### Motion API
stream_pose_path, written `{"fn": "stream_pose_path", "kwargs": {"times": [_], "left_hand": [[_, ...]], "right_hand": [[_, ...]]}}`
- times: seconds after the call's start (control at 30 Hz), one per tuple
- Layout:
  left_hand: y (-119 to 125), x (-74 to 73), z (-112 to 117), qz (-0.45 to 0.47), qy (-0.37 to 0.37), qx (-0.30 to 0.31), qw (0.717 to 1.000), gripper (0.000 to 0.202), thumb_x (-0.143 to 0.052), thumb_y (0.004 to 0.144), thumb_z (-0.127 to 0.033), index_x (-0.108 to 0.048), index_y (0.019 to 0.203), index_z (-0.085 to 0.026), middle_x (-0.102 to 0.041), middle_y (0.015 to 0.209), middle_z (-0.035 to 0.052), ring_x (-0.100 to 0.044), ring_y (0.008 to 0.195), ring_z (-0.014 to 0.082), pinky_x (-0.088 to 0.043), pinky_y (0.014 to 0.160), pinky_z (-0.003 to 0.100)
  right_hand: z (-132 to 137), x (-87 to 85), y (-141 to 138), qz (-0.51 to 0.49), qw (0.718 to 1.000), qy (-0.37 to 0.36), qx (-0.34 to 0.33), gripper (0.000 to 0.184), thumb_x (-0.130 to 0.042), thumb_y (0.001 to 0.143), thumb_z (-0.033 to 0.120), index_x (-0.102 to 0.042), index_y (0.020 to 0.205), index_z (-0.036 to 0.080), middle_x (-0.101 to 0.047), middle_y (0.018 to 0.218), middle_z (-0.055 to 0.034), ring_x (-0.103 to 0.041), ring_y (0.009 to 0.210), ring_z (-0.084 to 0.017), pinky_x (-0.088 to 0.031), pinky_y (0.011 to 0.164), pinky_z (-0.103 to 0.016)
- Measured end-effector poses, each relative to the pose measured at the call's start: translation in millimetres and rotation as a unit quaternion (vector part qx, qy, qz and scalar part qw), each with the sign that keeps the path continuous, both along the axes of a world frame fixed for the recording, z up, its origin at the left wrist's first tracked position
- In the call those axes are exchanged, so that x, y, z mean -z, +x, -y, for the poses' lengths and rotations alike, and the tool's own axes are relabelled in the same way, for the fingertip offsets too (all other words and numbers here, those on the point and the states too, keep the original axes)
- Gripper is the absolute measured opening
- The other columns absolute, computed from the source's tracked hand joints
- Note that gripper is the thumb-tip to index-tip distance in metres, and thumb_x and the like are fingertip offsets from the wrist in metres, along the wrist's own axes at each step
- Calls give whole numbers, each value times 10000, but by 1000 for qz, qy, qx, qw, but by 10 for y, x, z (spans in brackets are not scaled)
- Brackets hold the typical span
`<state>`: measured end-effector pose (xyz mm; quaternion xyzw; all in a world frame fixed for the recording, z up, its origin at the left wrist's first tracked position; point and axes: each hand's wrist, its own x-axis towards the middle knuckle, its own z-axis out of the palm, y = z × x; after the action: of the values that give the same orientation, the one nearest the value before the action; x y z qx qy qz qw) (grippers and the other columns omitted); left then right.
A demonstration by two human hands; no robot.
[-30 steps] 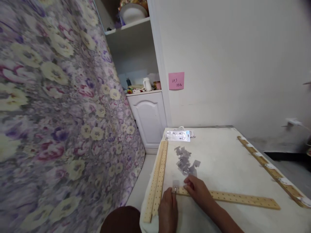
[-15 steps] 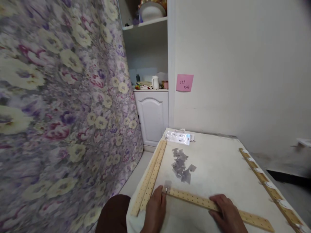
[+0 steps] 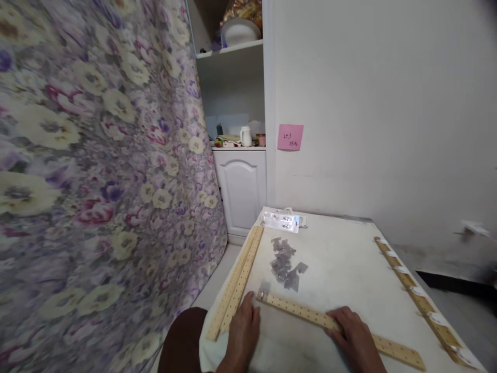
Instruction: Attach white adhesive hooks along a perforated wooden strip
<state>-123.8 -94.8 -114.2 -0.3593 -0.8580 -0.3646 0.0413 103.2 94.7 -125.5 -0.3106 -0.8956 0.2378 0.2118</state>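
A pale wooden strip with rows of small holes [image 3: 297, 309] lies across the near part of the table. My right hand [image 3: 355, 334] is closed round it right of its middle. Just off its left end is my left hand [image 3: 243, 329], holding nothing, thumb and forefinger a little apart. At that left end sits a clear square piece with a small metal part [image 3: 264, 291], which looks like an adhesive hook. Beyond the strip lies a pile of similar grey, see-through square pieces [image 3: 282, 261].
Two more holed wooden strips [image 3: 236, 285] lie along the table's left edge. Another strip [image 3: 407, 282], bearing several white round pieces, runs along the right edge. A clear blister pack [image 3: 280, 221] lies at the back of the white-covered table [image 3: 334, 259]. A floral curtain [image 3: 116, 181] hangs left.
My left hand has drawn back from the left end of the strip, leaving the clear square piece there. My right hand still grips the strip. The view has shifted slightly.
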Motion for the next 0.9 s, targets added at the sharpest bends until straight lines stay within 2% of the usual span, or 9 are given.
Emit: {"fn": "stream_pose_path", "kwargs": {"times": [0.23, 0.37, 0.47, 0.6, 0.73, 0.9], "left_hand": [[26, -74, 2, 16, -5, 1, 1000, 380, -377, 834, -323, -528, 1148, -172, -696, 840, 59, -659, 837, 210, -508, 720, 307], [29, -95, -3, 27, -7, -3, 1000, 381, -378, 832, -349, -530, 1142, -189, -690, 818, 47, -660, 832, 207, -507, 727, 304], [35, -105, -12, 26, -3, -4, 1000, 378, -387, 831, -356, -531, 1140, -194, -690, 817, 44, -662, 827, 206, -504, 732, 305], [48, -129, -18, 26, 3, -6, 1000, 377, -403, 825, -366, -542, 1131, -195, -694, 825, 42, -664, 810, 207, -509, 709, 299], [45, -118, -22, 30, 7, -13, 999, 382, -402, 824, -380, -550, 1129, -205, -698, 825, 38, -664, 802, 206, -513, 702, 296], [27, -59, -33, 24, 25, -28, 999, 387, -394, 819, -411, -571, 1098, -210, -698, 803, 44, -666, 820, 215, -521, 700, 300]], "right_hand": [[11, 0, -24, -3, 1000, -1, 4, 181, -550, 766, 309, -657, 907, 268, -647, 916, -47, -578, 864, -224, -423, 778, -333], [-8, -2, -19, -34, 999, -37, 15, 225, -577, 739, 343, -654, 930, 251, -656, 942, -56, -589, 883, -225, -446, 803, -333], [-57, -19, -81, -91, 993, -76, 24, 236, -505, 786, 388, -645, 906, 240, -665, 923, -54, -604, 877, -210, -467, 800, -309], [-149, -159, -390, -123, 985, -119, 19, 254, -433, 818, 394, -617, 859, 224, -672, 838, -39, -618, 785, -191, -471, 730, -284], [-245, -339, -868, -86, 985, -145, 47, 269, -416, 821, 425, -583, 742, 228, -665, 716, -7, -602, 666, -169, -428, 610, -254], [-348, -343, -1285, -12, 986, -144, 88, 285, -446, 781, 452, -548, 645, 223, -651, 633, 13, -586, 610, -151, -372, 555, -229]]}}
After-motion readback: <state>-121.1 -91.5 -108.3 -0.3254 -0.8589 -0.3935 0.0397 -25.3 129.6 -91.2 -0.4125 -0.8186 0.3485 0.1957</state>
